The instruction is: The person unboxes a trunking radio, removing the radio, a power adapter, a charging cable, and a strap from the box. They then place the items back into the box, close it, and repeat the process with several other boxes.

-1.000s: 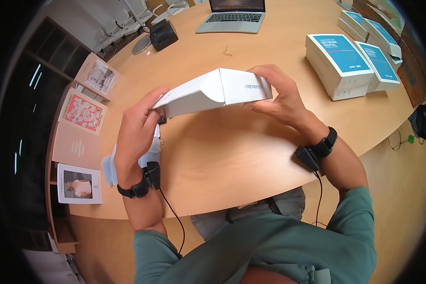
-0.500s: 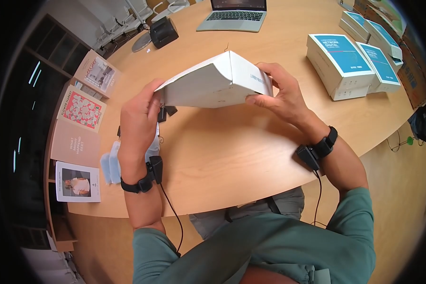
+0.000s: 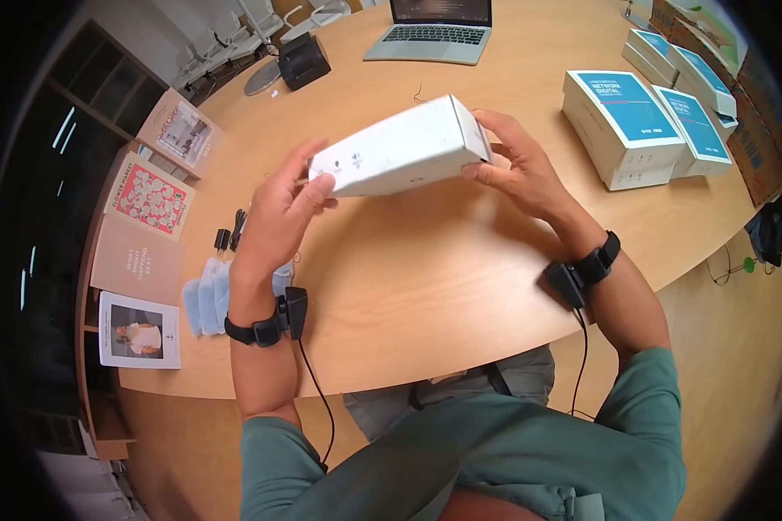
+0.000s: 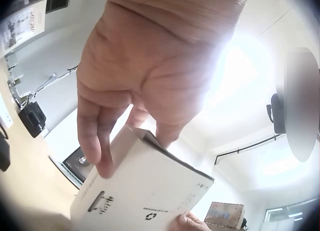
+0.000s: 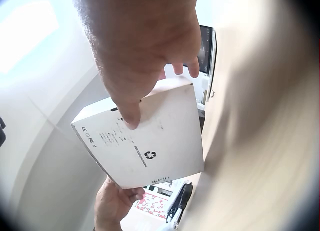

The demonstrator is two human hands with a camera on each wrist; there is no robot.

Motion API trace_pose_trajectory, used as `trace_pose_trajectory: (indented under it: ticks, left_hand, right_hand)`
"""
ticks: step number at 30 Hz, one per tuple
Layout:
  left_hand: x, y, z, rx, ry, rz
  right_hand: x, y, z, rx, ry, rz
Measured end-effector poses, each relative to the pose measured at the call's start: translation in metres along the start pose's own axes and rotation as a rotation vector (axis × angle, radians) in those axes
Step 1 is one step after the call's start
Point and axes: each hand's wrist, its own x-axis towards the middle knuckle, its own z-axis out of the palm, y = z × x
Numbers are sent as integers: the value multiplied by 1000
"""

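Note:
A white cardboard box [image 3: 400,148] printed with small symbols is held up over the table, tilted with its right end higher. At its left end my left hand [image 3: 282,208] grips it, the thumb on the near side. The right hand [image 3: 526,169] holds the opposite end, thumb low on the near edge and fingers behind. In the left wrist view, the fingers of the left hand [image 4: 145,76] straddle a corner of the box [image 4: 145,186]. A recycling mark shows on the box's broad face [image 5: 155,146] in the right wrist view, with the thumb of the right hand [image 5: 145,56] pressed on it.
White boxes with blue tops [image 3: 630,104] stand at the right. A laptop [image 3: 430,35] and a black device [image 3: 302,61] are at the back. Along the left lie books [image 3: 152,195], light blue folded pieces [image 3: 204,300] and a black adapter [image 3: 223,239] beside a cable.
The box has turned in my hands, so its printed side now shows and the curved flap edge is out of sight. My left thumb has come onto the near side.

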Motion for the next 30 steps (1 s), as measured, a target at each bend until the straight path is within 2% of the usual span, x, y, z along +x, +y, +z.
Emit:
trace_pose_trajectory:
  ticks: [1,2,4,5,6,8,10,12,13,14,16,17,18,20,21,23,27,30]
  left_hand:
    - [1,-3,-1,-95,-104,-83]
    - [-1,-6,1,-95,-104,-82]
    - [-4,-7,8,222,-200,21]
    - [-4,-8,12,282,-232,15]
    - [-4,-12,16,281,-228,15]
    - [-3,-14,24,274,-343,21]
    - [-4,-10,31,277,-379,-2]
    - [-3,-8,36,415,-382,-40]
    - [-1,-15,38,456,-392,12]
    - [-1,-19,42,455,-408,28]
    - [-2,-24,48,487,-350,55]
    - [-1,-25,52,498,-348,59]
    - [-2,-23,56,503,-358,70]
    - [-2,-14,67,532,-361,12]
    - [0,-12,72,536,-368,27]
    - [4,-14,86,520,-321,113]
    - [24,-3,118,466,-310,166]
    - [43,9,145,358,-374,141]
  right_hand:
    - [0,1,-2,-129,-15,-31]
    - [1,3,-3,-130,-15,-32]
    - [4,4,-4,-133,-139,53]
    - [3,3,-2,-12,-180,123]
    - [3,2,-2,-14,-182,120]
    - [2,-4,-3,-20,-253,163]
    - [0,-2,2,-86,-164,152]
    - [-2,-1,2,-4,-104,261]
    - [0,-12,0,36,-140,378]
    - [-1,-9,1,31,-120,386]
    - [-1,8,5,-63,-69,173]
    - [0,13,4,-227,-18,32]
    - [-1,18,3,-228,-2,35]
    - [1,14,3,-399,131,-193]
    - [1,11,2,-406,146,-192]
    - [-1,-2,3,-442,245,-390]
    - [-2,-18,9,-338,276,-491]
    - [-4,-20,8,-306,303,-537]
